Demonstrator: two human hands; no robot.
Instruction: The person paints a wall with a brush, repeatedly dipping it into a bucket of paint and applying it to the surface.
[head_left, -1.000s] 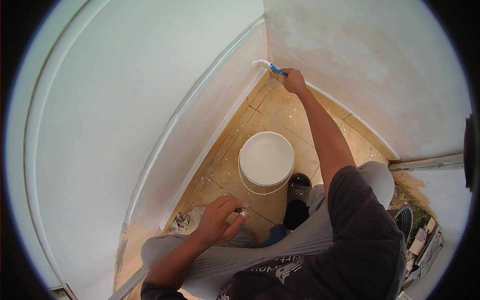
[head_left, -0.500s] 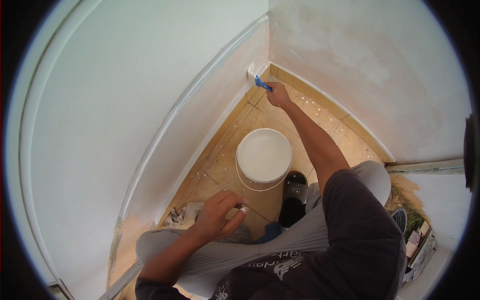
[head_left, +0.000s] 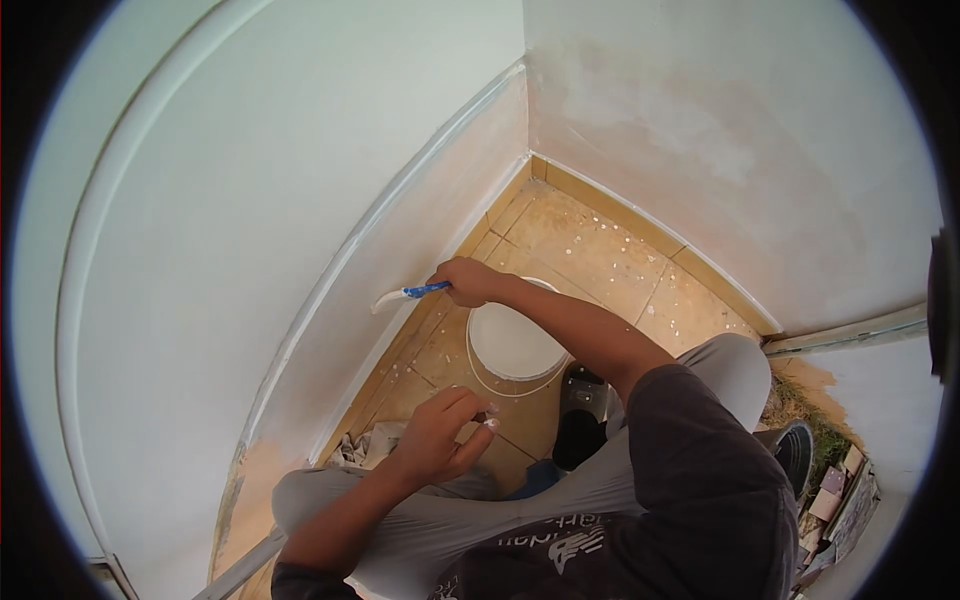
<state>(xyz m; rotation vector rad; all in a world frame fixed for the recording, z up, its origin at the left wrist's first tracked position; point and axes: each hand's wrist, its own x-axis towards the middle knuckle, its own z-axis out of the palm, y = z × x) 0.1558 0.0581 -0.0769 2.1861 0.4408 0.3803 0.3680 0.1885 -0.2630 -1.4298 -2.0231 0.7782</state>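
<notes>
Nearest, the left hand [head_left: 440, 435] stays half-curled, thumb parted from its paint-flecked fingers, nothing visibly held. Beyond it stands the bucket [head_left: 515, 378] of white liquid, its far edge now partly behind the right arm. The right hand [head_left: 470, 282], closed around the blue-handled brush [head_left: 412, 293], has swung back from near the corner [head_left: 527, 130]; the bristles now lie along a closer stretch of lower wall [head_left: 455, 210], so brushwork there seems to have shifted bucketward.
</notes>
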